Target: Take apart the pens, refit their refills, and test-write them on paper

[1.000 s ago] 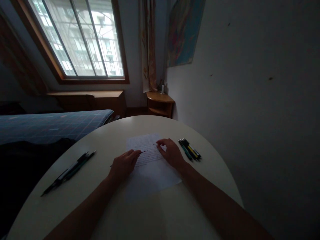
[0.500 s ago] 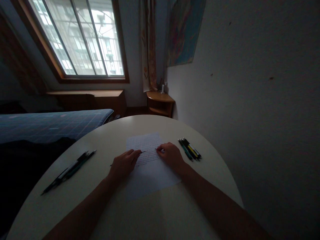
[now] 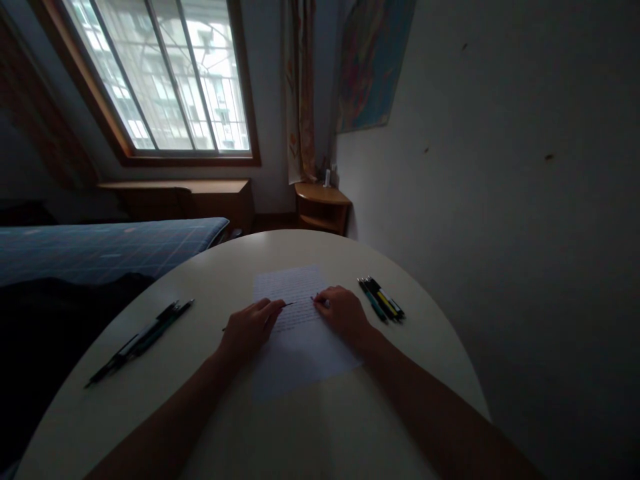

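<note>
A lined sheet of paper point(image 3: 300, 347) with faint writing lies in the middle of a round white table point(image 3: 240, 427). My left hand point(image 3: 247, 330) rests on the sheet's left edge, fingers closed on a thin dark pen point(image 3: 286, 305) whose tip points right. My right hand point(image 3: 343, 313) sits curled on the sheet's right side, pinching a small thin object at its fingertips that I cannot name. The two hands' fingertips are a short gap apart over the written lines.
A bundle of dark pens point(image 3: 140, 340) lies at the table's left. Several pens, one yellow, point(image 3: 383, 300) lie right of my right hand. Beyond the table are a blue bed point(image 3: 100, 247), a wooden corner shelf point(image 3: 320, 207), a window and a wall close on the right.
My right hand drew back slightly toward me and down the sheet, closing tighter at the fingertips. My left hand stayed put with the pen.
</note>
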{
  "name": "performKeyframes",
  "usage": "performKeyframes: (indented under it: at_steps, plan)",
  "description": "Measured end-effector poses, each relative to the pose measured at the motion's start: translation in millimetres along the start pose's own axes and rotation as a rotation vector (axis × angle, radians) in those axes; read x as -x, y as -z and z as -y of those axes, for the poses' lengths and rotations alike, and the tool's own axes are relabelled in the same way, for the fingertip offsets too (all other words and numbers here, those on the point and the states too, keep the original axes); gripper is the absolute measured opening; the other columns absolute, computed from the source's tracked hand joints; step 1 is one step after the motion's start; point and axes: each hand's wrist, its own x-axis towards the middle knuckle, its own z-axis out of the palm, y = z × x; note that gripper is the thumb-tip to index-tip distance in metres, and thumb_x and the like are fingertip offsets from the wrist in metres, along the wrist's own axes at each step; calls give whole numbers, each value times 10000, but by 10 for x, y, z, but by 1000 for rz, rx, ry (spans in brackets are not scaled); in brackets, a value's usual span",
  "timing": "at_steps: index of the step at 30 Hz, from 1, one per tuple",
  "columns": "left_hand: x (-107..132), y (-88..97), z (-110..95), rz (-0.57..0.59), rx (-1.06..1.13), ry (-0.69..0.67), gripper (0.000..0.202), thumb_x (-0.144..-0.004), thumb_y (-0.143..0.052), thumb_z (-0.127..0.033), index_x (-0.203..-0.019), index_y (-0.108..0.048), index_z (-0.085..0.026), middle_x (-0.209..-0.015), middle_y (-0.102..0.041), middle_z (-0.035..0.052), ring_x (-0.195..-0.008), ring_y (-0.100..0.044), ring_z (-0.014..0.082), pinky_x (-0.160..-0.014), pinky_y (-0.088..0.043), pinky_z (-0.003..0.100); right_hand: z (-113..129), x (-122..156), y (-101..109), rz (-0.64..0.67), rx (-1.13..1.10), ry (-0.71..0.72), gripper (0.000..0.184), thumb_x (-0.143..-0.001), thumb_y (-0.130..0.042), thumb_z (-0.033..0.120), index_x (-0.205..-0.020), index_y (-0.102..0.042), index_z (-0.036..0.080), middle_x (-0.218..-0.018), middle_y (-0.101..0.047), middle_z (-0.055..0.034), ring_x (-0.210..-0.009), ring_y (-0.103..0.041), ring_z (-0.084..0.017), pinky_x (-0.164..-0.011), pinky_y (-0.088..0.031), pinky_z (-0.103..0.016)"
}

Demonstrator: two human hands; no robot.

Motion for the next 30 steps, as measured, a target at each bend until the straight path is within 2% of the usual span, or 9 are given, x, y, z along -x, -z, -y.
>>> performKeyframes:
  at_steps: [3,7,15,20,30]
  plan:
    - [0,-1,1,12,-3,-3,269,-992,-421,-342,-1147,-631,-276,-926,-697,12,-767,-657,148,-615,-439,223,36,-4,10,-49,-57,29,95,-852,-643,220,-904,-720,203,-904,-725,-41,-875,-636,-178,-820,-431,-291]
    - [-8,9,-7,36,9,-6,271,-990,-423,-324,-1159,-629,-276,-954,-697,19,-778,-661,153,-627,-447,230,137,8,15,-121,-170,142,115,-857,-649,241,-958,-686,201,-886,-707,-29,-850,-628,-168,-834,-424,-302]
    - [-8,15,-19,63,49,-40,276,-988,-425,-306,-1168,-633,-284,-944,-696,23,-783,-653,148,-643,-449,228,216,37,-65,-114,-194,329,153,-852,-675,261,-996,-666,208,-962,-691,-35,-923,-617,-174,-859,-410,-309]
    - [-11,11,-23,64,47,-56,276,-990,-425,-314,-1162,-639,-283,-949,-700,22,-788,-656,146,-653,-458,229,198,15,-85,-96,-182,347,64,-886,-645,232,-932,-685,212,-936,-699,-23,-908,-624,-161,-848,-410,-299]
    - [6,-9,17,-9,61,-43,281,-984,-436,-339,-1159,-647,-275,-961,-717,22,-810,-671,153,-677,-489,236,130,-1,-32,-110,-164,291,69,-900,-626,228,-939,-681,218,-951,-699,-26,-921,-624,-163,-850,-406,-303]
